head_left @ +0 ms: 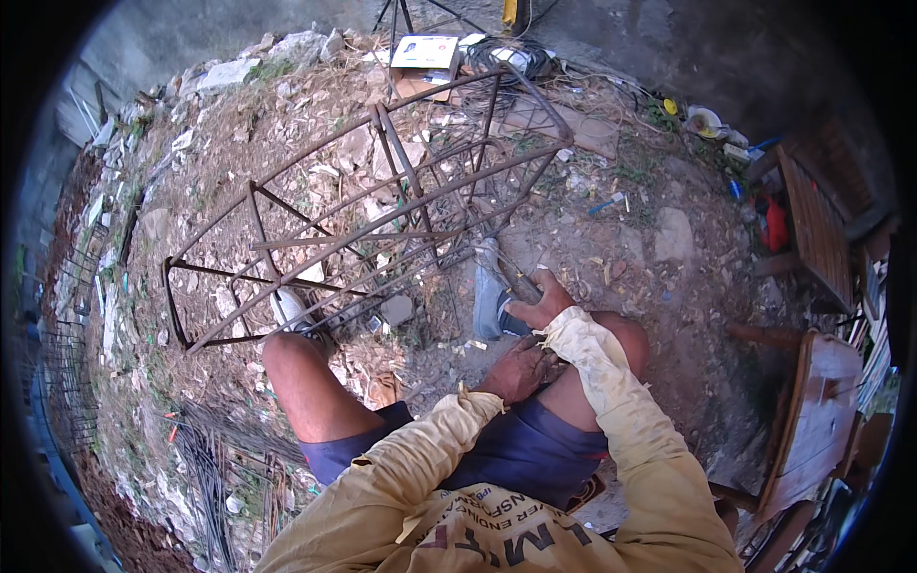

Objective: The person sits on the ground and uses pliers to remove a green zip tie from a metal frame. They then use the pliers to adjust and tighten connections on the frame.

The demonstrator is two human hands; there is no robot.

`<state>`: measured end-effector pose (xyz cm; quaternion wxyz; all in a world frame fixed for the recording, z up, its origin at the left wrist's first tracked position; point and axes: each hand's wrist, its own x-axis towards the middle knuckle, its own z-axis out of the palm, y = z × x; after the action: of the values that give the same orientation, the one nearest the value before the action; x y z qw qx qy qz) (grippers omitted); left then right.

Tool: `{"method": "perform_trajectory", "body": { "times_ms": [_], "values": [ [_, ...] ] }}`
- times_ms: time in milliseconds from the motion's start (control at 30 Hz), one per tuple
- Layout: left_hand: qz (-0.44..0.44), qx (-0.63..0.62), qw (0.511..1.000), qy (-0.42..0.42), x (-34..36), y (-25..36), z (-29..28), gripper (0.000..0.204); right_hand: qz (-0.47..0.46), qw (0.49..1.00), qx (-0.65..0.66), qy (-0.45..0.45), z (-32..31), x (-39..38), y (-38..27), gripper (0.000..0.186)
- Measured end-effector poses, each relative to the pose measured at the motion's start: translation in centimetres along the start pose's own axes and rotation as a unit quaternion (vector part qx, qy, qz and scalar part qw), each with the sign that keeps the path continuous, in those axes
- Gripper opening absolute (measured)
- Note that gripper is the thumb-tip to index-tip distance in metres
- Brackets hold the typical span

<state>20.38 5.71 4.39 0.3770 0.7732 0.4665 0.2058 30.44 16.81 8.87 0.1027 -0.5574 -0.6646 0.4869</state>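
My right hand [543, 304] grips the dark handles of a long metal hand tool [519, 281], whose far end reaches the bars of a rusty rebar cage [417, 199]. The cage lies in front of me at a slant, with several crossbars. My left hand [516, 372] is lower, beside my right thigh, its fingers curled; what they hold, if anything, is hidden. A blue-and-grey covering [487, 296] on my right lower leg is behind the tool. My left shoe [287, 307] shows under the cage's near end.
Rubble [220, 76] covers the ground. At right stand a wooden bench [812, 220] and a weathered wooden board [812, 420]. A coil of dark wire [525, 57] and a cardboard box [420, 86] sit at the back. Loose rods [215, 468] lie at lower left.
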Motion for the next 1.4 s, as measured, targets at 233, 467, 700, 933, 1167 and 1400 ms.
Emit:
{"method": "perform_trajectory", "body": {
  "times_ms": [233, 467, 700, 933, 1167, 1400],
  "values": [
    [-0.005, -0.082, 0.996, 0.046, -0.3, 1.4, 1.9, 0.04, -0.086, 0.944, -0.289, 0.136, 0.8, -1.5, -1.2, 0.062],
    [-0.092, -0.15, 0.983, 0.047, -0.6, 4.6, 0.9, 0.039, -0.138, 0.964, -0.198, 0.114, 2.0, 0.3, 3.0, 0.057],
    [-0.074, -0.151, 0.982, 0.086, -0.7, 4.4, 0.6, 0.042, 0.168, 0.812, 0.451, -0.329, -0.5, 1.9, 1.9, 0.063],
    [-0.121, -0.186, 0.973, 0.06, -1.6, 4.0, 2.0, 0.046, 0.123, 0.951, 0.253, -0.129, 1.9, 2.0, 2.7, 0.056],
    [-0.073, -0.156, 0.977, 0.124, -2.2, 2.8, 3.6, 0.044, 0.134, 0.941, 0.276, -0.142, 3.8, 0.9, 0.1, 0.049],
    [-0.131, -0.19, 0.97, 0.069, -2.5, 3.3, 3.1, 0.045, 0.18, 0.629, 0.592, -0.471, 2.7, 2.1, 3.7, 0.029]
  ]
}}
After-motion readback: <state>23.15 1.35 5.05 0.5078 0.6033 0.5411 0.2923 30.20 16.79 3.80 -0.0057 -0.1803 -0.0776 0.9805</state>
